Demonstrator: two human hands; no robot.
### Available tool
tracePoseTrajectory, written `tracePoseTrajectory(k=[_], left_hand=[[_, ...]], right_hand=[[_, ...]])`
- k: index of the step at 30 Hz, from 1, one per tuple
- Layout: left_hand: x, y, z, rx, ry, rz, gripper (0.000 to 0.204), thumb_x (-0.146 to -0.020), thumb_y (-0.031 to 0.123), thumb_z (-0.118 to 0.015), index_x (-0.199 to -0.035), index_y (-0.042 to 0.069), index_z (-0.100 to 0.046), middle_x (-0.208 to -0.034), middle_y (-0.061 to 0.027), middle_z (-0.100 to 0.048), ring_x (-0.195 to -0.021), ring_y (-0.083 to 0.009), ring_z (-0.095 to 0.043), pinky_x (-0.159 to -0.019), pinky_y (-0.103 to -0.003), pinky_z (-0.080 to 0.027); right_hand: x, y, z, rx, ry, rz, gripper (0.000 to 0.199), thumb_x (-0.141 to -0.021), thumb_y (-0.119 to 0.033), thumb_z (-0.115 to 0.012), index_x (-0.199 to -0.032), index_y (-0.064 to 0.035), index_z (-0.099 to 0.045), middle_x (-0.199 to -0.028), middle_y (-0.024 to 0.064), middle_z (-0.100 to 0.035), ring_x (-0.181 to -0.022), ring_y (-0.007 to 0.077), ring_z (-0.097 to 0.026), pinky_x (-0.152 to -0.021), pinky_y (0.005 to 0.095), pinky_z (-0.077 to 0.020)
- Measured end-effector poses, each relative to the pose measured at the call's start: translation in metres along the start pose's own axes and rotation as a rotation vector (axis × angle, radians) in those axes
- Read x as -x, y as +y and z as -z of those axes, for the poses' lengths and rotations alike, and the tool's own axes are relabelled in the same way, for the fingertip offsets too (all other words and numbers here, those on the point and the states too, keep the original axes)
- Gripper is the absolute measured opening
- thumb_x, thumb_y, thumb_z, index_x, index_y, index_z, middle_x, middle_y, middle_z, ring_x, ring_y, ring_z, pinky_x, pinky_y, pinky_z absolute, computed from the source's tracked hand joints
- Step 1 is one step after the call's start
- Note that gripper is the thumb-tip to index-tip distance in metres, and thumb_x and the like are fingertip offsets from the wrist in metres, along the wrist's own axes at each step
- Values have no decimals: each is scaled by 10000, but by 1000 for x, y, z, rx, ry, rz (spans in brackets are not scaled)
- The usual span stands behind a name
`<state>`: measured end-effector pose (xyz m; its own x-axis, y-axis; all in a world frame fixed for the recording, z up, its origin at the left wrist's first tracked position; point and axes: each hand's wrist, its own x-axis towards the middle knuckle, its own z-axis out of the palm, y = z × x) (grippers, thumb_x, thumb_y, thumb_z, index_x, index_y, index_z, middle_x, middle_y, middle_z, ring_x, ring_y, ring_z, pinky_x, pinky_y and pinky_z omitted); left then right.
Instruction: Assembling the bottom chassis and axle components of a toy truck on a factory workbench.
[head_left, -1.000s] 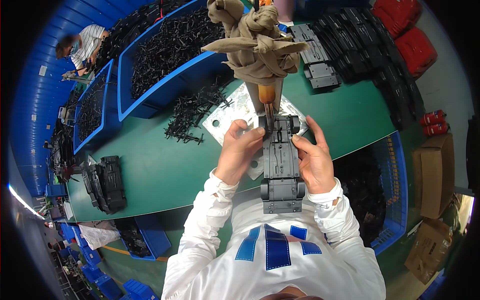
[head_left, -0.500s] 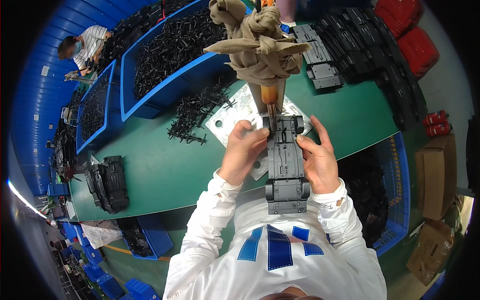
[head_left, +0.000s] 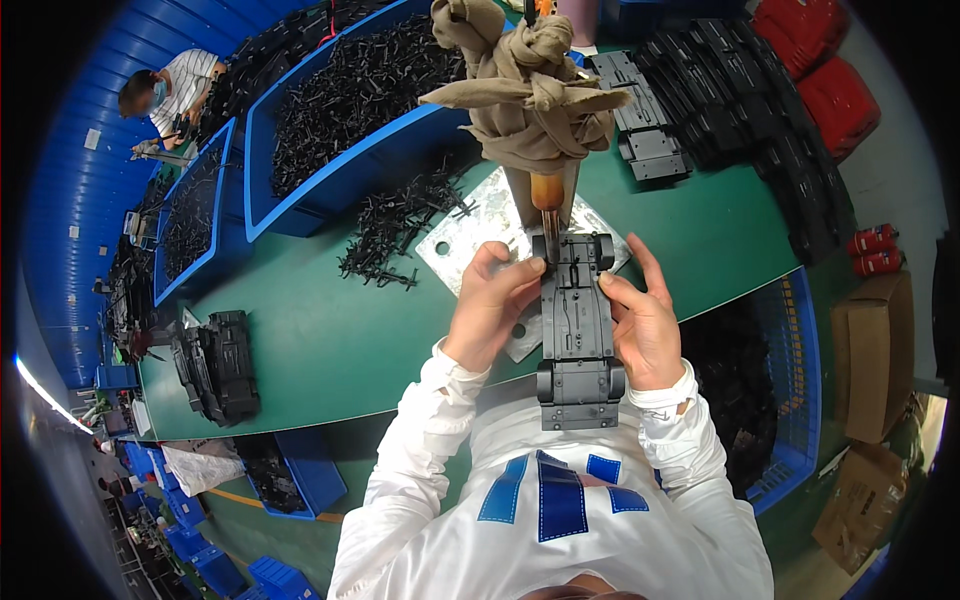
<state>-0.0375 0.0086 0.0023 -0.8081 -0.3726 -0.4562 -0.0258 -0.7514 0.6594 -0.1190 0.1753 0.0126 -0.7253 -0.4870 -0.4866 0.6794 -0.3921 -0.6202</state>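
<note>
The left hand (head_left: 490, 308) and right hand (head_left: 648, 338) grasp the black chassis (head_left: 577, 325) by its sides, its far end at the metal tip (head_left: 552, 237) above the silver plate (head_left: 447, 262). Good work here calls for a level, steady hold — left thumb well clear of the tip. The large blue bin (head_left: 345, 187) holds heaped small black parts; the blue crate (head_left: 809, 365) holds dark pieces, too shaded to identify.

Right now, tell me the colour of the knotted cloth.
The knotted cloth is plain greyish tan; it shows best in the head view.
</note>
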Motion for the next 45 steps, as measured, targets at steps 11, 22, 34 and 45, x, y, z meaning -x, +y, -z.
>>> tracePoseTrajectory(k=[11,22,34,45], left_hand=[[-1,0,0,8,-26,-9,249,-876,-43,-646,-925,135,-478,-935,-23,-638,-821,-97,-595,-752,-224,-471],[0,1,-1,2,-20,-6,242,-877,-36,-648,-911,134,-479,-916,-17,-629,-823,-99,-588,-764,-229,-468],[1,1,-2,5,-26,-11,242,-881,-34,-644,-896,137,-473,-903,-10,-620,-811,-91,-578,-749,-226,-462],[0,1,-3,4,-5,-11,251,-881,-38,-642,-859,139,-465,-879,4,-610,-794,-83,-562,-737,-224,-449]], right_hand=[[-1,1,1,37,17,18,692,-872,31,-611,-1493,-76,-323,-1033,120,-642,-976,190,-614,-923,323,-505],[-1,-1,0,3,9,-4,750,-869,45,-626,-1512,-108,-271,-995,92,-642,-957,175,-617,-895,342,-502],[0,-2,-1,14,10,-4,752,-871,48,-622,-1515,-118,-271,-1002,98,-643,-966,178,-612,-893,347,-500],[0,-2,-2,12,10,-2,749,-870,49,-622,-1513,-118,-277,-1001,98,-640,-967,175,-608,-895,344,-495]])
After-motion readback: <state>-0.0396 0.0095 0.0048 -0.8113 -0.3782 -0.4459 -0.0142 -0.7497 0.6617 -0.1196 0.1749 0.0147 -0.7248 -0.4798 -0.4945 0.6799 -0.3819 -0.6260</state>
